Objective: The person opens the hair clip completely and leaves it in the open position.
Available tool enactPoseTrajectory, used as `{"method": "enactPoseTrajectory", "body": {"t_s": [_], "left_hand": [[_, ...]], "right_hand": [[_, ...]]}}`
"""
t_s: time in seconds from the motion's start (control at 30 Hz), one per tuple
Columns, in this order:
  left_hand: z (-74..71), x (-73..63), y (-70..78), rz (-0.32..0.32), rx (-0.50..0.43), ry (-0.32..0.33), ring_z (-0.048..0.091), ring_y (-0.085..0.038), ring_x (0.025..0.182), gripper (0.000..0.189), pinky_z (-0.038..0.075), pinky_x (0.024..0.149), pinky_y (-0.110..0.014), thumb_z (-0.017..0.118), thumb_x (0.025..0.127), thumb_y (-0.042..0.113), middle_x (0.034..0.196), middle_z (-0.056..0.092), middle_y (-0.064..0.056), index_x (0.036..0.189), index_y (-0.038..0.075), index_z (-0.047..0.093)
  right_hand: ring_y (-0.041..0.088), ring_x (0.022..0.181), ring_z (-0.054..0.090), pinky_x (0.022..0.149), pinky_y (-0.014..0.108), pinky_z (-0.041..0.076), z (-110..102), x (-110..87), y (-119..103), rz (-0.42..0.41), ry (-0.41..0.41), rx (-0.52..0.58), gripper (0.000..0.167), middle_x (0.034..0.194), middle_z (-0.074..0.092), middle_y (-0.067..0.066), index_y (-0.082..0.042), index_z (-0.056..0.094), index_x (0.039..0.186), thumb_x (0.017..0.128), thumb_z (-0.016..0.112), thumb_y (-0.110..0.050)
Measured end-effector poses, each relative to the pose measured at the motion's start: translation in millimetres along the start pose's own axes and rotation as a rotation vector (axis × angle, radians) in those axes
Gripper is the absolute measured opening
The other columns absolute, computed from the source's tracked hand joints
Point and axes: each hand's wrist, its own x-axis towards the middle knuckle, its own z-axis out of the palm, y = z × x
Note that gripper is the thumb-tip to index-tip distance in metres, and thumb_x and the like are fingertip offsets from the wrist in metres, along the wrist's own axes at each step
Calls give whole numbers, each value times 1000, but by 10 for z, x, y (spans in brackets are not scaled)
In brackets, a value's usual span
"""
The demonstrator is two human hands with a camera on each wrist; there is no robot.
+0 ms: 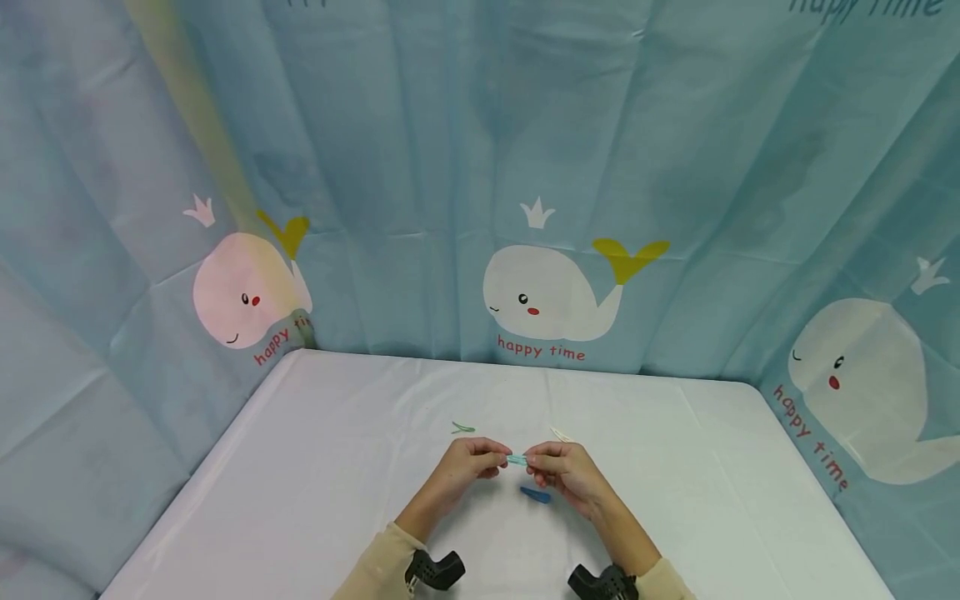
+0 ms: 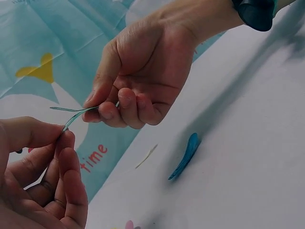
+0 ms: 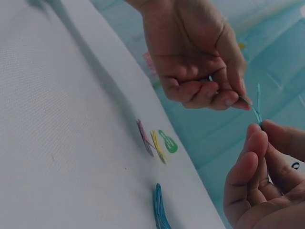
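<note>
A thin teal hair clip (image 1: 517, 459) is held up between the two hands, above the table. My left hand (image 1: 467, 463) pinches one end between thumb and fingertips. The other end is gripped the same way by my right hand (image 1: 570, 472). In the left wrist view the clip (image 2: 72, 119) looks forked, with one slim prong pointing free beside the left thumb. Just below the hands a blue teardrop-shaped hair clip (image 1: 536, 495) lies on the cloth.
A green forked clip (image 1: 462, 428) lies beyond the left hand, and a cream-white one (image 1: 560, 435) beyond the right. Thin purple (image 3: 145, 138) and yellow (image 3: 158, 147) shapes show near the table's edge. A whale-print curtain (image 1: 450, 167) surrounds the white table (image 1: 300, 500).
</note>
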Motion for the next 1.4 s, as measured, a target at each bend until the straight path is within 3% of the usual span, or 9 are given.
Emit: {"method": "enactPoseTrajectory", "body": {"t_s": [0.2,0.4,0.7,1.1,1.4], "left_hand": [[-34,22,22,12,38,-16,59,-9,77,22,56,77,-32,68,89,15,83,67,3,102,-3,71],[-86,39,74,9,77,-16,58,-12,79,23,57,79,-37,69,88,16,82,64,3,101,-3,71],[-223,138,164,30,204,49,61,-17,82,21,51,78,-33,68,89,17,87,69,-1,99,0,73],[-371,281,170,9,267,155,53,-14,75,14,49,76,-40,68,89,15,82,67,-2,96,4,74],[-439,416,135,38,306,194,53,-11,70,12,44,65,-25,68,89,14,77,65,-2,93,3,73]], "right_hand": [[9,63,57,62,21,51,4,4,-10,-3,7,-2,9,74,68,-2,-4,71,93,90,68,-12],[10,63,57,63,22,51,14,41,-13,0,8,-30,12,75,68,-1,-1,69,95,91,67,-12],[10,63,59,65,24,53,101,173,-101,-32,14,-186,26,75,66,-2,10,66,101,90,68,-13],[12,60,57,62,24,52,214,423,-247,-71,93,-310,19,73,68,0,8,69,98,89,67,-9],[14,59,57,61,25,52,243,647,-290,-57,150,-380,17,73,67,2,6,71,95,88,68,-9]]}}
